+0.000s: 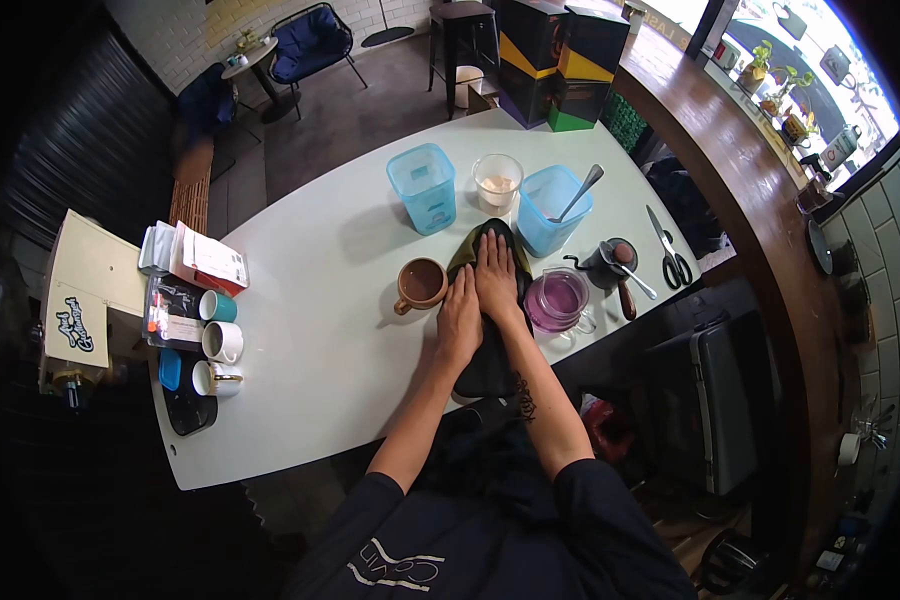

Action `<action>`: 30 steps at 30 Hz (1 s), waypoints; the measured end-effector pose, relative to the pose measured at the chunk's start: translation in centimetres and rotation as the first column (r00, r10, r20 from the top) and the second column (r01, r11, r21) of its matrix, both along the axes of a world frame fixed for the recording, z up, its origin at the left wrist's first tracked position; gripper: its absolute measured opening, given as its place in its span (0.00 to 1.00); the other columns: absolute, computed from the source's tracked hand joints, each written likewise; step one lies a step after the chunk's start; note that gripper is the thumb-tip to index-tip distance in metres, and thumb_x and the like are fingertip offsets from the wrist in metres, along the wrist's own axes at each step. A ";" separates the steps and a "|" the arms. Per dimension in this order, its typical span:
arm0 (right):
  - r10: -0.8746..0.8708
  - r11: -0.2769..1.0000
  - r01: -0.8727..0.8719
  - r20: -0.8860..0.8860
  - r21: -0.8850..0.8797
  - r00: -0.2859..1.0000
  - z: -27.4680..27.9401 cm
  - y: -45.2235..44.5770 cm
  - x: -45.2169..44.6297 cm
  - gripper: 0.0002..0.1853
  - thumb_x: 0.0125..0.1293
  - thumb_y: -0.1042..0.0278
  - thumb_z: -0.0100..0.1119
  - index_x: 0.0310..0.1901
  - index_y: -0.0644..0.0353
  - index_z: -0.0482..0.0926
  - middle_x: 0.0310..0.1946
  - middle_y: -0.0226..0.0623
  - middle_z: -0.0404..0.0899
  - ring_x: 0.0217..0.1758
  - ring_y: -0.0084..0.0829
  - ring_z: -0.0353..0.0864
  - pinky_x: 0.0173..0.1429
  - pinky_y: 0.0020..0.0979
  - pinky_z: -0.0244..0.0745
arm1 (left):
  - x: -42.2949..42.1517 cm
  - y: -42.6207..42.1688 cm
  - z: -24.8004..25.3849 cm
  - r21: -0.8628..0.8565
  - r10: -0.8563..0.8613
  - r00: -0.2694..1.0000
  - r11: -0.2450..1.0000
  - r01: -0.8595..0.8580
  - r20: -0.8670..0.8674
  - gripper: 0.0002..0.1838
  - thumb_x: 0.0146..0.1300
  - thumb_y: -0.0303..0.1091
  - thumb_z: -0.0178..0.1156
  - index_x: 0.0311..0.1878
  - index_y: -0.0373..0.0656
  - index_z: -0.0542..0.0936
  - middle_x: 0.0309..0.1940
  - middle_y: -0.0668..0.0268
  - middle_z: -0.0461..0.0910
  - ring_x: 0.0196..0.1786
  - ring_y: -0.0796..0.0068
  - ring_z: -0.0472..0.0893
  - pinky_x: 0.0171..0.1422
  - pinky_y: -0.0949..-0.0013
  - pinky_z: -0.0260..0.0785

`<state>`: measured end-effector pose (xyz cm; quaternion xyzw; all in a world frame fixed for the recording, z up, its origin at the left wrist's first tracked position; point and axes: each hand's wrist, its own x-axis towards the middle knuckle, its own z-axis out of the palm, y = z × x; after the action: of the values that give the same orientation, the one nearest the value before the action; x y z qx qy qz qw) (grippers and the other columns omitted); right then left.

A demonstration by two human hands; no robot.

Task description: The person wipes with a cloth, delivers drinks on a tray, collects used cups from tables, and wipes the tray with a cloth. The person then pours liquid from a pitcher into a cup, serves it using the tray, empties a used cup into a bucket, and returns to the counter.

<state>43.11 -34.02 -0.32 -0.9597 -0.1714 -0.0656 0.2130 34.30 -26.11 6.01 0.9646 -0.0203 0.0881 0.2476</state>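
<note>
My left hand [459, 322] and my right hand [496, 280] lie flat, fingers stretched out, on a black and olive item [482, 370], perhaps folded cloth or a soft bag; its exact kind is hard to make out. The right hand reaches farther forward. Just left of the hands is a brown mug [422, 284] holding a brown drink. To their right stands a glass jug [558, 297] with purple contents. Beyond the fingertips are a clear cup [497, 184] with pale contents, a light blue container [422, 188], and a second blue container [548, 222] with a spoon [582, 190] in it.
On the white table [310, 330], scissors [673, 262] lie at the right beside a small dark pot [607, 264] with a spoon across it. Several mugs [222, 342] and a boxed item [208, 260] stand at the left edge. Dark boxes [555, 65] rise at the back.
</note>
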 end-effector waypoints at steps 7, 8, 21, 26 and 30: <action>0.006 0.996 -0.002 -0.050 0.094 0.999 0.9 0.0 -1.0 0.39 0.67 0.59 0.51 0.72 0.73 0.48 0.76 0.55 0.45 0.80 0.51 0.41 0.80 0.46 0.40 | -1.3 0.3 -0.3 0.028 -0.035 0.999 0.999 0.034 0.036 0.39 0.50 0.14 0.57 0.69 0.27 0.59 0.66 0.44 0.65 0.66 0.49 0.70 0.70 0.60 0.64; 0.002 0.997 0.004 -0.074 0.081 0.997 0.7 0.1 -1.4 0.39 0.67 0.60 0.51 0.72 0.73 0.48 0.76 0.55 0.44 0.80 0.51 0.41 0.80 0.47 0.40 | -1.6 0.4 -0.3 0.020 -0.036 0.999 0.999 0.036 0.023 0.38 0.50 0.15 0.57 0.68 0.27 0.61 0.66 0.45 0.66 0.66 0.49 0.70 0.70 0.60 0.64; 0.078 0.992 -0.069 -0.081 0.103 0.994 1.3 -0.6 -10.9 0.36 0.67 0.66 0.49 0.73 0.72 0.49 0.76 0.55 0.45 0.79 0.53 0.44 0.78 0.47 0.47 | -9.8 1.6 0.4 -0.028 -0.122 0.992 0.992 0.122 0.013 0.34 0.48 0.13 0.58 0.64 0.27 0.66 0.63 0.47 0.69 0.61 0.48 0.73 0.66 0.57 0.67; 0.105 0.992 -0.101 -0.050 0.081 0.993 2.9 -1.2 -15.6 0.33 0.66 0.70 0.48 0.71 0.73 0.54 0.74 0.56 0.50 0.78 0.52 0.48 0.77 0.46 0.49 | -13.3 1.7 1.2 -0.061 -0.129 0.992 0.990 0.128 -0.004 0.30 0.52 0.14 0.56 0.63 0.27 0.68 0.61 0.47 0.71 0.59 0.47 0.74 0.65 0.56 0.68; 0.120 0.985 -0.120 0.003 0.122 0.993 3.2 -1.9 -18.3 0.32 0.62 0.77 0.49 0.68 0.75 0.59 0.72 0.57 0.56 0.77 0.52 0.53 0.76 0.45 0.53 | -14.9 1.6 0.9 -0.138 -0.118 0.993 0.983 0.118 0.003 0.25 0.56 0.19 0.57 0.60 0.30 0.70 0.57 0.47 0.74 0.58 0.46 0.75 0.63 0.54 0.68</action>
<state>24.84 -35.90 2.89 -0.9329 -0.2240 -0.0611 0.2754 19.37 -24.56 6.94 0.9426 -0.0706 0.0721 0.3183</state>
